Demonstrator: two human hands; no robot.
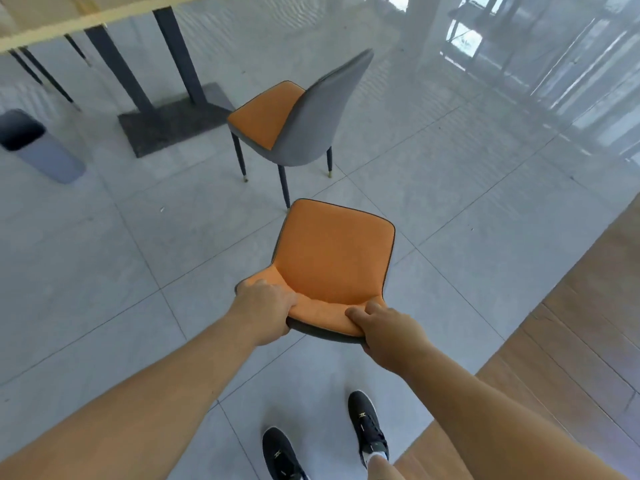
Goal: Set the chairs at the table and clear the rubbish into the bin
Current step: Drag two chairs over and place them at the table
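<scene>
now my left hand and right hand clamp this orange chair's backrest; next i'd steer it to the table, beside the other chair.

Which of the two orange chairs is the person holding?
The nearer chair: the left hand and right hand grip its backrest. The farther chair stands untouched by the table.

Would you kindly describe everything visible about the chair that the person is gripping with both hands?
The held chair has an orange padded seat and inner backrest with dark piping and a grey outer shell. Its legs are hidden beneath it. It is seen from behind and above, over the grey tiled floor, seat facing the second chair. The left hand and right hand clasp the backrest's top edge at either end.
</scene>
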